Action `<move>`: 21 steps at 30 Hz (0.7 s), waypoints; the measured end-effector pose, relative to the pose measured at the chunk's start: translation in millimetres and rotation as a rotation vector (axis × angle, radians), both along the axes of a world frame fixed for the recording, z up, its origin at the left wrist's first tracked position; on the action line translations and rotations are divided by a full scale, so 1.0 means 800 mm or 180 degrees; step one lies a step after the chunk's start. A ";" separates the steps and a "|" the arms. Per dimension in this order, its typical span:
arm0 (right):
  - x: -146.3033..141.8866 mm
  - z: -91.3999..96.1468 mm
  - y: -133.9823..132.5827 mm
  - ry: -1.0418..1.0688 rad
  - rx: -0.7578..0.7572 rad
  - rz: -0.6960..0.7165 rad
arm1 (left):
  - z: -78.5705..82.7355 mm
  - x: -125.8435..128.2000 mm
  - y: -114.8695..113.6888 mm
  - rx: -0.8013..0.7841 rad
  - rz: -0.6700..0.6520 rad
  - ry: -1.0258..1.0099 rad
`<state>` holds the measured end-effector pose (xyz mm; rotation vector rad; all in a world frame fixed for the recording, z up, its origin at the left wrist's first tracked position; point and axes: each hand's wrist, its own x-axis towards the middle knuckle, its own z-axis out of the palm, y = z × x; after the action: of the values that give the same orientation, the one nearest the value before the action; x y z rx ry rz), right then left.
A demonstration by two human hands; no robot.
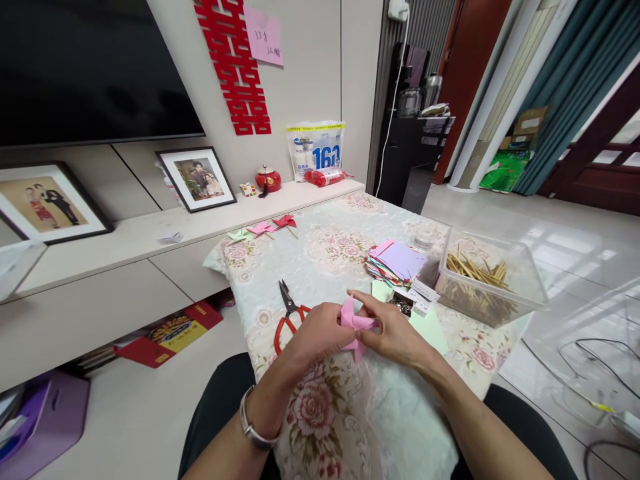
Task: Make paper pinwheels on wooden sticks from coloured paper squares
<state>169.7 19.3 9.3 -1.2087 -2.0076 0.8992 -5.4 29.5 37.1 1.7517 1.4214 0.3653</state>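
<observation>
Both my hands meet over the near end of a table covered in a floral cloth (350, 400). Between them is a folded pink paper piece (354, 324). My left hand (320, 333) grips its left side with curled fingers. My right hand (393, 333) pinches its right side between thumb and forefinger. Red-handled scissors (289, 317) lie on the cloth just left of my left hand. A pale green paper sheet (431, 328) lies under and beside my right hand.
A stack of coloured paper squares (395, 261) and a clear plastic box of wooden sticks (483, 280) sit right of centre. Three finished paper pinwheels (263, 230) lie at the table's far end. A low shelf with framed photos (197, 179) runs along the left.
</observation>
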 end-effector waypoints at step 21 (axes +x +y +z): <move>0.004 -0.014 0.009 0.0799 -0.0479 -0.0193 | -0.013 -0.001 0.003 0.0114 0.0347 -0.0850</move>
<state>172.9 26.3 -2.3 -1.1663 -1.7217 1.1284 -6.1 31.8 26.4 1.5893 1.3254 0.6612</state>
